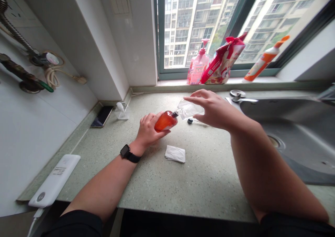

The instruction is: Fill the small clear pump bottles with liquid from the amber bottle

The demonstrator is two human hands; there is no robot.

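We hold the orange-brown bottle (165, 122) in our left hand (148, 129), with our fingers wrapped around it. Our right hand (213, 108) grips the clear bottle (192, 108) between thumb and fingers. Both bottles are up over the counter (146, 181), near its middle. The orange-brown one leans up to the right, and the clear one lies almost flat, so their necks meet. It looks like we are at the pouring step, from the clear bottle into the other, but we cannot see the liquid move.

The next move seems to call for slow, steady hands. We need to keep the two necks in line, or some could drip. A folded white tissue (175, 154) lies on the counter just in front of us, good for a spill. A small black cap (190, 121) lies just below the clear bottle, and it may fit one of them.
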